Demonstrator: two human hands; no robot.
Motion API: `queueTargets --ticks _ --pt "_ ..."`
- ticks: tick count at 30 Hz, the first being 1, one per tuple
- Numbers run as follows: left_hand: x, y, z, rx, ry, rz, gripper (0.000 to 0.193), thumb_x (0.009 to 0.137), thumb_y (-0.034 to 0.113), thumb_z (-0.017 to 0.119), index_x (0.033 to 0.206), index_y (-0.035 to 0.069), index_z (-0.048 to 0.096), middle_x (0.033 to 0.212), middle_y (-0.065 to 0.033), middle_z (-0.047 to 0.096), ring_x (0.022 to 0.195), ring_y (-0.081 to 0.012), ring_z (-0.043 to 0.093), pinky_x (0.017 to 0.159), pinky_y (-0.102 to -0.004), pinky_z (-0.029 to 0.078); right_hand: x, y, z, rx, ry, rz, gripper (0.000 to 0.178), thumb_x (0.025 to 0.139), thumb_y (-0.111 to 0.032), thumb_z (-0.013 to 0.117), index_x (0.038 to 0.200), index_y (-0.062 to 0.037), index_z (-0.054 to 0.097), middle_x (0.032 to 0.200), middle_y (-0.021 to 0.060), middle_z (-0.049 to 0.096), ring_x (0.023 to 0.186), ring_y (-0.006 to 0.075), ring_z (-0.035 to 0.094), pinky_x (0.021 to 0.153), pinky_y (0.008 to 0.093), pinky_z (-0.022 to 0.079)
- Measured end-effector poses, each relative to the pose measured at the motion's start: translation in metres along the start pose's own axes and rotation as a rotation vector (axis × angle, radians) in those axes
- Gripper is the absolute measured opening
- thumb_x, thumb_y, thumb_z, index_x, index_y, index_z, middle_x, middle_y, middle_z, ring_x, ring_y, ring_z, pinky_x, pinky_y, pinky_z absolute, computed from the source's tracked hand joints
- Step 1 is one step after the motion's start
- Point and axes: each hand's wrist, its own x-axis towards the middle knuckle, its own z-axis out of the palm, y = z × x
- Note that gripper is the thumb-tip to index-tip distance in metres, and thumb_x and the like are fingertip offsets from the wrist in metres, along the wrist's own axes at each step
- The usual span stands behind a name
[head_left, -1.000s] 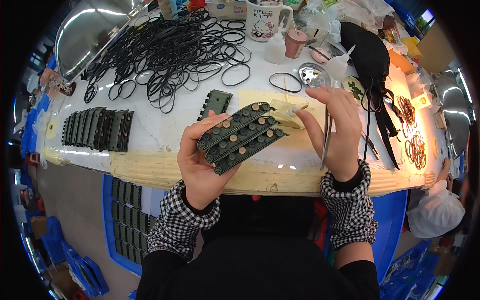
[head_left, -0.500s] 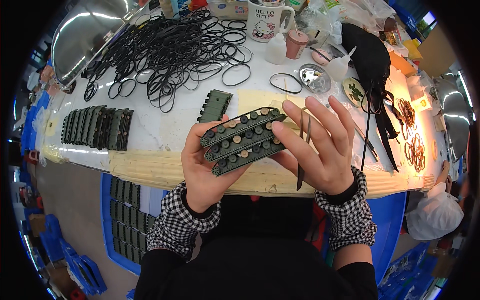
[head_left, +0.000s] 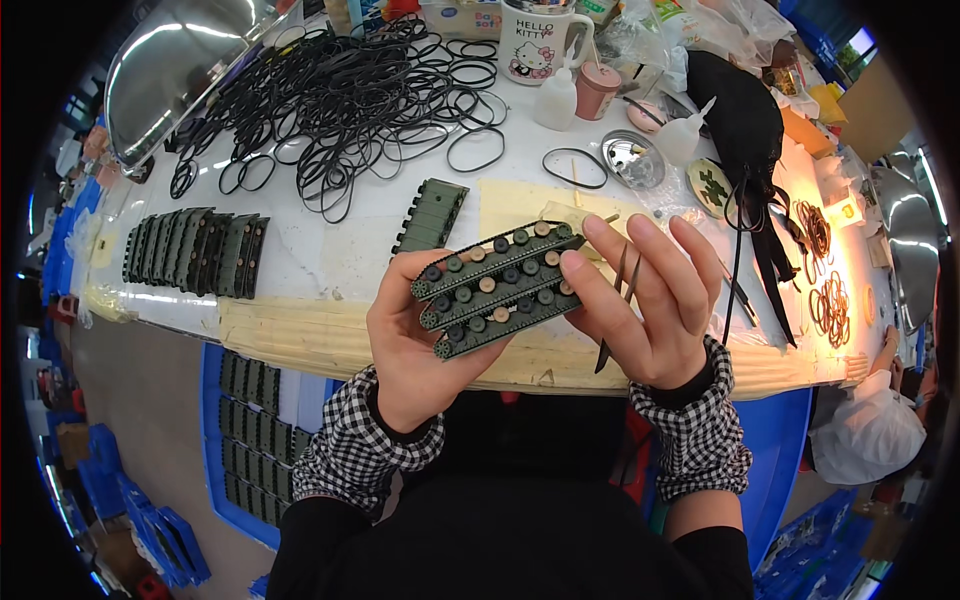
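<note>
The left hand (head_left: 405, 340) is closed around a set of three long dark green plastic track-shaped pieces (head_left: 490, 290), which sits in front of the body above the near edge of the white desk (head_left: 300, 325). The pieces lie close side by side, slanting up to the right, with toothed rims and rows of small round black, green and tan wheels facing up. The right hand (head_left: 650, 310) has its fingers fanned apart, holds slim dark metal tweezers (head_left: 603, 355) across the palm, and sets a fingertip against the right end of the set

Just beyond the set, a single flat green plastic piece (head_left: 430, 215) lies on the desk, near a pale yellow sheet (head_left: 500, 200). To the left stands a tight row of similar green plastic pieces (head_left: 195, 253). A large tangled heap of thin black bands (head_left: 330, 95) spreads behind. Farther back are a white mug with a cartoon figure (head_left: 533, 48), a white squeeze bottle (head_left: 555, 100) and a dusty pink cup (head_left: 597, 90). A clear round dish (head_left: 632, 158) rests nearer, and a blue plastic tray (head_left: 213, 440) of green pieces lies below the desk edge
</note>
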Motion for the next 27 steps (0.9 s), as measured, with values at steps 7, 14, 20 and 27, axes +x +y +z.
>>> queueTargets --ticks 7,14,20,27 --pt "-0.0015 0.0018 0.0001 0.038 0.016 -0.024 0.061 0.071 -0.010 0.078 0.122 0.000 0.046 0.115 -0.0111 0.063 0.106 -0.0173 0.065 0.089 -0.0294 0.056 0.0021 -0.0023 -0.0064 -0.002 -0.042 0.003 0.031 0.086 -0.009 0.072 0.115 -0.0153 0.065 0.114 0.0014 0.070 0.121 0.0163 0.055 0.100 0.0376 0.048" --pt "-0.0034 -0.0037 -0.0005 0.001 0.040 -0.013 0.063 0.070 -0.010 0.078 0.123 0.000 0.047 0.116 -0.0110 0.063 0.107 -0.0169 0.064 0.090 -0.0297 0.055 0.0005 -0.0026 -0.0034 -0.018 -0.005 -0.005 0.034 0.084 -0.008 0.075 0.116 -0.0163 0.065 0.110 0.0011 0.070 0.120 0.0160 0.055 0.098 0.0373 0.048" --pt "-0.0027 -0.0041 -0.0009 0.008 0.018 0.020 0.064 0.070 -0.010 0.078 0.125 0.000 0.046 0.118 -0.0120 0.062 0.108 -0.0177 0.064 0.091 -0.0304 0.055 -0.0002 -0.0035 -0.0030 -0.028 0.005 0.004 0.037 0.082 -0.009 0.077 0.116 -0.0171 0.065 0.108 0.0006 0.070 0.119 0.0155 0.055 0.097 0.0371 0.049" --pt "-0.0018 -0.0060 -0.0008 -0.019 0.014 0.024 0.064 0.070 -0.010 0.077 0.125 -0.001 0.046 0.119 -0.0123 0.062 0.109 -0.0181 0.064 0.092 -0.0305 0.055 -0.0006 -0.0036 -0.0037 -0.022 -0.003 0.012 0.037 0.083 -0.009 0.077 0.117 -0.0179 0.065 0.109 0.0004 0.070 0.117 0.0156 0.057 0.097 0.0374 0.048"
